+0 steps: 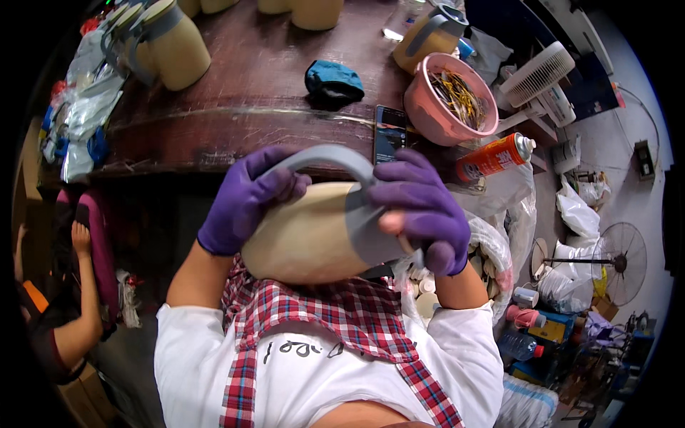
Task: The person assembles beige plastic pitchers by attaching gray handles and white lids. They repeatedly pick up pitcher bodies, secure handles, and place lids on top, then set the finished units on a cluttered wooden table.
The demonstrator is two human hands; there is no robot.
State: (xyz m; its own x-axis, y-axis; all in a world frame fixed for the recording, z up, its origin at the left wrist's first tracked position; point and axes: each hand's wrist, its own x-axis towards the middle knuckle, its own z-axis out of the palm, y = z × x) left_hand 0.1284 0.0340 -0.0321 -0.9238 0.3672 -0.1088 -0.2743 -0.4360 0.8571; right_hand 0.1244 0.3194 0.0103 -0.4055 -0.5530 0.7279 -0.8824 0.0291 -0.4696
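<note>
A cream jug (307,232) with a grey neck and a grey handle lies on its side in the air, held in front of my chest. My left hand (250,196), in a purple glove, is closed on the jug near its base and the lower end of the handle. The right hand (421,207), also purple-gloved, grips the grey neck by the upper end of the handle. One bare fingertip pokes out of the right glove. The jug's mouth is mostly hidden behind my right fingers.
Beyond my hands, a dark red table (235,93) bears a teal cloth (334,80), a phone (389,132), a pink bucket (428,107) of wire-like scraps and an orange spray can (496,157). More jugs (178,53) stand farther back. Another person's arm (82,307) shows at left.
</note>
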